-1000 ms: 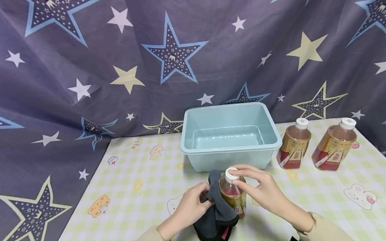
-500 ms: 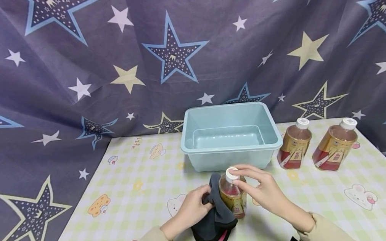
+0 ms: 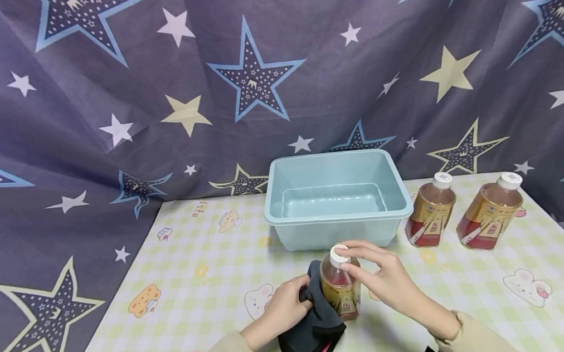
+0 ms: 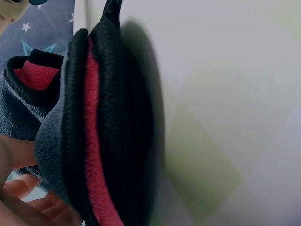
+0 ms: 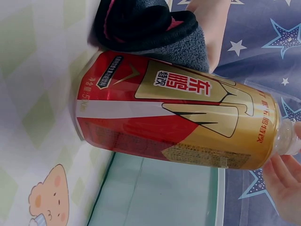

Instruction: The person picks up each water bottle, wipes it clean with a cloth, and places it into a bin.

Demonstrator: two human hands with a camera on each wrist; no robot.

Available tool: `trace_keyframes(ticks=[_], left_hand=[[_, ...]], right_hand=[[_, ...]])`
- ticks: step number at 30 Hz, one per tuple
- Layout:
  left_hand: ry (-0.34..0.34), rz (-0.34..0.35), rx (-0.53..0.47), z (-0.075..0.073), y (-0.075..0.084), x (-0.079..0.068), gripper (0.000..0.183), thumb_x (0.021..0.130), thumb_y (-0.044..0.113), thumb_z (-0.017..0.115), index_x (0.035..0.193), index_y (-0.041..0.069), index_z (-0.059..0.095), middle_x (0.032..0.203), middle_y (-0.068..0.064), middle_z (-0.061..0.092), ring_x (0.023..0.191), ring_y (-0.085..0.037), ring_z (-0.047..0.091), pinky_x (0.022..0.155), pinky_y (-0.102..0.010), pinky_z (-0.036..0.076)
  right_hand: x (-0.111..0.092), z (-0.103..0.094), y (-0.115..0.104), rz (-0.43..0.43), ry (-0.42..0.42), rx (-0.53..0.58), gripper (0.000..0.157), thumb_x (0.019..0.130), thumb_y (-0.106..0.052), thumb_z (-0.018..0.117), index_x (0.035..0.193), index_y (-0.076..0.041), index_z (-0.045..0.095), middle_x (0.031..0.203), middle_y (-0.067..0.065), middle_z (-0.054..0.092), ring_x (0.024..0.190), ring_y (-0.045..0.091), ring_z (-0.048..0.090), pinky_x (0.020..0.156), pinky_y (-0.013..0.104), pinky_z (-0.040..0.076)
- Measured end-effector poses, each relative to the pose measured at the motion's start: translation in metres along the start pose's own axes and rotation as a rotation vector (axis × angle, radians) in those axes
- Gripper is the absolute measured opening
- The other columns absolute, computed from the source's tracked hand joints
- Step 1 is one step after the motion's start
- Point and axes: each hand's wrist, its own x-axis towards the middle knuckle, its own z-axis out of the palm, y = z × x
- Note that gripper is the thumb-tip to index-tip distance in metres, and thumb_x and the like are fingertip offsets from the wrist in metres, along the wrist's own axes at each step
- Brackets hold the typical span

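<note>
A drink bottle (image 3: 344,299) with a red and gold label stands upright on the table, in front of the blue tub. My right hand (image 3: 384,279) pinches its white cap (image 3: 338,256) between thumb and fingers. My left hand (image 3: 285,310) grips a folded dark grey cloth (image 3: 310,333) with black edging and a red underside, held against the bottle's left side. In the left wrist view the folded layers of the cloth (image 4: 106,117) hang close over the tabletop. The right wrist view shows the bottle's label (image 5: 178,108) from near, with the cloth right beside it.
Behind the bottle sits a light blue plastic tub (image 3: 338,218). To its right stand two similar capped bottles, one nearer the tub (image 3: 430,210) and one farther right (image 3: 489,214). A checked tablecloth (image 3: 207,294) covers the table; a starry curtain (image 3: 154,97) hangs behind.
My left hand has slid the cloth down along the bottle's side, and its upper end now sits lower, showing more of the label. The right hand stays at the cap.
</note>
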Motion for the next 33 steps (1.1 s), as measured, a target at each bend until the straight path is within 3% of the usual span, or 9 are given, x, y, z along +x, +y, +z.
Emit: trace_keyframes(ticks=[12, 22, 33], left_hand=[[0.023, 0.001, 0.013, 0.003, -0.004, -0.001, 0.021, 0.068, 0.000, 0.062, 0.076, 0.015, 0.049, 0.072, 0.007, 0.049, 0.063, -0.008, 0.042, 0.057, -0.022, 0.034], [0.027, 0.018, -0.042, 0.000, -0.005, -0.002, 0.019, 0.071, 0.005, 0.067, 0.076, 0.015, 0.052, 0.072, 0.008, 0.051, 0.062, -0.007, 0.042, 0.056, -0.020, 0.034], [0.056, 0.029, -0.108, -0.010, -0.009, -0.009, 0.016, 0.073, 0.009, 0.069, 0.081, 0.016, 0.056, 0.081, 0.004, 0.060, 0.068, -0.004, 0.052, 0.062, -0.022, 0.041]], right_hand=[[0.000, 0.001, 0.000, -0.009, 0.013, -0.004, 0.028, 0.076, 0.001, 0.065, 0.103, -0.007, 0.065, 0.107, 0.004, 0.060, 0.099, 0.012, 0.056, 0.082, 0.017, 0.041], [0.006, 0.001, -0.010, -0.062, 0.042, -0.077, 0.032, 0.067, 0.008, 0.069, 0.097, -0.003, 0.066, 0.100, 0.009, 0.061, 0.091, 0.017, 0.058, 0.078, 0.014, 0.041], [0.010, 0.000, -0.005, -0.089, 0.000, -0.061, 0.030, 0.070, 0.001, 0.070, 0.097, -0.011, 0.064, 0.102, 0.005, 0.057, 0.093, 0.014, 0.054, 0.080, 0.017, 0.041]])
